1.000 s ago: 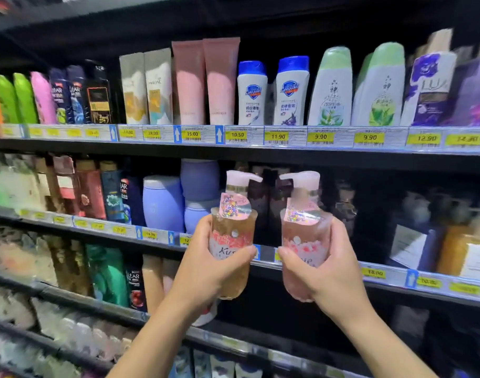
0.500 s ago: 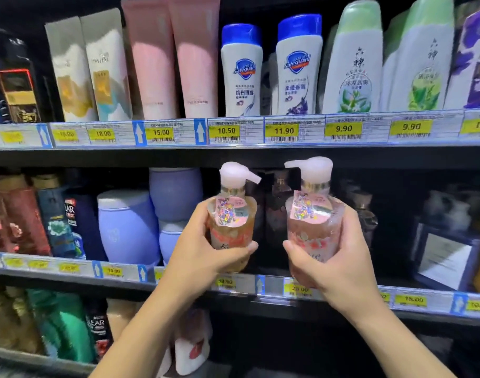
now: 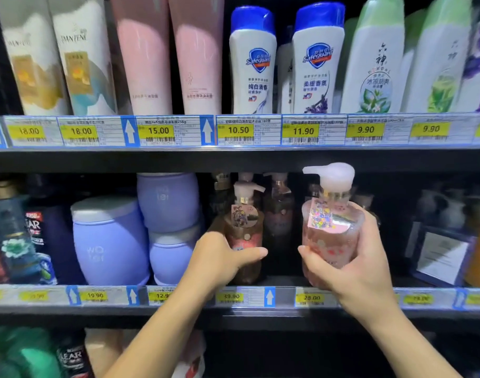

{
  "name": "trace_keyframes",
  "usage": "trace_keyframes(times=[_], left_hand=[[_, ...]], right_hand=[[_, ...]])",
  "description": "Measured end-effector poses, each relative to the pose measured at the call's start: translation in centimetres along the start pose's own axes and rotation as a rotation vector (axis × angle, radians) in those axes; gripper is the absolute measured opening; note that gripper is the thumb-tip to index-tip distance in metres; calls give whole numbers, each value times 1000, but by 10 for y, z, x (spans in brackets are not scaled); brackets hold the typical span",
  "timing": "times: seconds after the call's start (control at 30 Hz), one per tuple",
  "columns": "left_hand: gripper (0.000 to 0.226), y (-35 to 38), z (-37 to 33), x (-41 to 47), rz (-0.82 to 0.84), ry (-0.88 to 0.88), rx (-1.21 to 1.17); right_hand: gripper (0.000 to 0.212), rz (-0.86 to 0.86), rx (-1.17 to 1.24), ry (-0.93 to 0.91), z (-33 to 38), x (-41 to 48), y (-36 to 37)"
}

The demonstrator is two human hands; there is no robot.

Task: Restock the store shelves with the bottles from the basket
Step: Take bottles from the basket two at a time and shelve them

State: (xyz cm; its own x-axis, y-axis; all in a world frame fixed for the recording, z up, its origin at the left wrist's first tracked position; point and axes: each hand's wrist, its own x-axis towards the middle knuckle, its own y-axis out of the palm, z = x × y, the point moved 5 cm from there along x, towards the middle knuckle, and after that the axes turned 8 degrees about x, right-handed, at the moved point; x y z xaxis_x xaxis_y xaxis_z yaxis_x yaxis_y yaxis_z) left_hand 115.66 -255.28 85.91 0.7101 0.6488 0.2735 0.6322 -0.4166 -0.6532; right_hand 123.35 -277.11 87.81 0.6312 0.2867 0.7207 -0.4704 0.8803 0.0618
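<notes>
Placement time: left hand (image 3: 225, 259) wraps the amber bottle (image 3: 244, 230) standing on the middle shelf (image 3: 249, 309), right hand (image 3: 364, 266) clasps the pink bottle (image 3: 327, 236) at the front edge, best slid in upright, pump ducked.

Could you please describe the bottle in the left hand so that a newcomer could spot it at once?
Look at the middle shelf, just right of the lilac jars and above the 39.90 price tag. There the left hand grips an amber pump bottle set back inside. Unlike the paler pink pump bottle that the right hand holds out in front, it is brownish and in shadow.
</notes>
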Motion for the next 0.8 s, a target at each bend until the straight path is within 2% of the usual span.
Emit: trace_keyframes(times=[0.13, 0.17, 0.23, 0.33, 0.47, 0.63, 0.73, 0.8], left_hand=[[88, 3, -8, 5, 36, 5, 21], [87, 4, -9, 5, 57, 4, 57], [72, 5, -9, 3, 103, -6, 200], [56, 6, -2, 3, 100, 2, 354], [56, 10, -6, 10, 116, 23, 441], [75, 15, -11, 27, 160, -52, 386], [76, 16, -9, 24, 161, -53, 407], [67, 12, -9, 13, 127, 13, 489]], right_hand=[[76, -6, -11, -15, 1, -2, 0], [76, -7, -11, -19, 1, -2, 0], [76, -1, -16, -38, 1, -4, 0], [77, -4, -41, -70, 2, -6, -2], [73, -21, -40, -79, 2, -7, -5], [77, -23, -46, -99, 3, -10, -8], [78, -8, -12, -66, -2, -10, -8], [81, 6, -9, -50, -5, -9, -7]])
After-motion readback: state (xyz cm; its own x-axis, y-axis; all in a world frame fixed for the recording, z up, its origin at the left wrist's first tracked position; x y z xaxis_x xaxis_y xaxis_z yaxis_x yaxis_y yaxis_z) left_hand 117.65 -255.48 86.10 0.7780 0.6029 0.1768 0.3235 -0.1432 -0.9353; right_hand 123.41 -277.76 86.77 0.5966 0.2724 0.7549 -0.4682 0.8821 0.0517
